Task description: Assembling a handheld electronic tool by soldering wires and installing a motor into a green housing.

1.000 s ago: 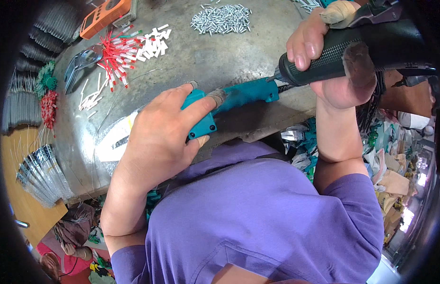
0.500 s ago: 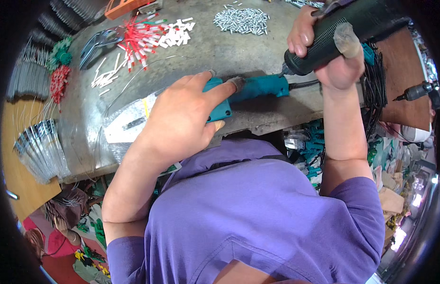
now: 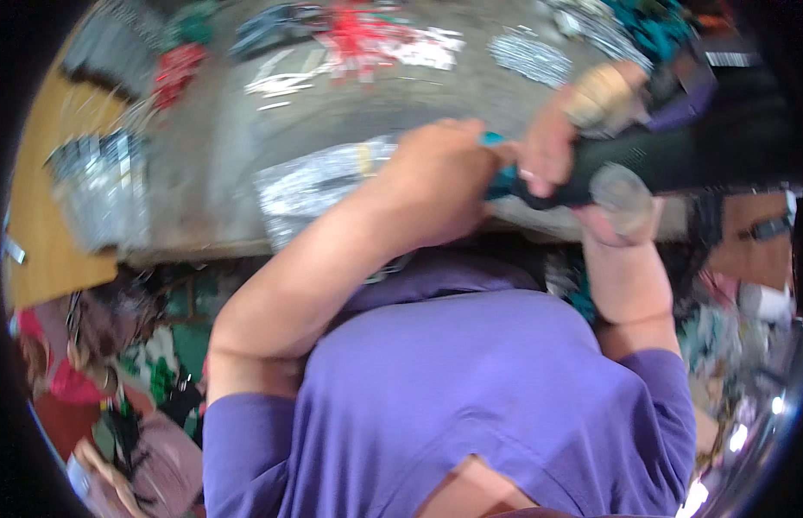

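Observation:
My left hand (image 3: 445, 177) closes over a teal corded tool (image 3: 502, 180), most of which it hides. On its left, a silvery part in clear plastic wrap (image 3: 311, 186), with a yellow band, lies on the worktable (image 3: 203, 173). My right hand (image 3: 553, 142) grips a thick black electric screwdriver (image 3: 695, 151), held low and nearly level, its front end beside the teal tool. Pale coverings sit on some of that hand's fingers and thumb. Motion blurs the picture; the screwdriver's bit cannot be made out.
Toward the back lie red and white sleeved pieces (image 3: 358, 39), white sticks (image 3: 285, 78) and a heap of silver screws (image 3: 531, 56). Plastic-wrapped parts (image 3: 99, 190) line the left. Teal parts (image 3: 648, 26) are at the back right. Another person's arm (image 3: 108, 479) shows lower left.
The view has shifted, so the table's things appear further right. My right hand's screwdriver has tipped from slanted to nearly level, and both hands are now closer together.

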{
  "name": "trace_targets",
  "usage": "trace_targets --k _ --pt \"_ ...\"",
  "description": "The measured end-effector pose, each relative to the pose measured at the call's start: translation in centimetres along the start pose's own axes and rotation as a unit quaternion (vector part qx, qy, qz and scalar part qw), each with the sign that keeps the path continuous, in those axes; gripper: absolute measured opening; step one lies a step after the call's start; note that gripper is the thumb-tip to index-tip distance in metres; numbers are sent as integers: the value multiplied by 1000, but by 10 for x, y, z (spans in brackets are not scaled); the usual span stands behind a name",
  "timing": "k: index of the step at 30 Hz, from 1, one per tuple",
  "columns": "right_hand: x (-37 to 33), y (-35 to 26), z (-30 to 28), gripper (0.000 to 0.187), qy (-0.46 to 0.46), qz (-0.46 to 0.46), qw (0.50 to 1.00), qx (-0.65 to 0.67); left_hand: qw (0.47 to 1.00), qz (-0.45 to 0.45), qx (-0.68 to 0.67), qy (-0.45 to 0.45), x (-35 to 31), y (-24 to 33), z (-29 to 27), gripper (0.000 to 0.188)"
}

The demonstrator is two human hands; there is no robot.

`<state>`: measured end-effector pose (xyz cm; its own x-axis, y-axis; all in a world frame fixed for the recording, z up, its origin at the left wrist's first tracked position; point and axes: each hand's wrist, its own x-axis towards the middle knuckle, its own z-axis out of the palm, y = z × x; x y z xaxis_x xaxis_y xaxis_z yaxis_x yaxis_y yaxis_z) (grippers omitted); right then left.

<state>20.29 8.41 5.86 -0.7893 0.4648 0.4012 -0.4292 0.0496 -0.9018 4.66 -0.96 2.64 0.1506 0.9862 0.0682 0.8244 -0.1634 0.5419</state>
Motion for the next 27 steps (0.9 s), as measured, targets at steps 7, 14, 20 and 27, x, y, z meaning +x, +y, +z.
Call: trace_targets --k 7,14,20,27 --pt "-2 18 -12 57 29 -44 998 -22 996 42 29 -71 -2 -8 -3 46" --pt "7 -3 -14 66 23 -34 998 -49 996 68 53 -13 2 -16 10 49" --pt "16 11 1 64 5 -68 997 -43 997 57 44 -14 5 -17 6 54" --pt "10 28 -3 56 -15 -69 997 -24 998 29 49 -29 11 -16 10 51"
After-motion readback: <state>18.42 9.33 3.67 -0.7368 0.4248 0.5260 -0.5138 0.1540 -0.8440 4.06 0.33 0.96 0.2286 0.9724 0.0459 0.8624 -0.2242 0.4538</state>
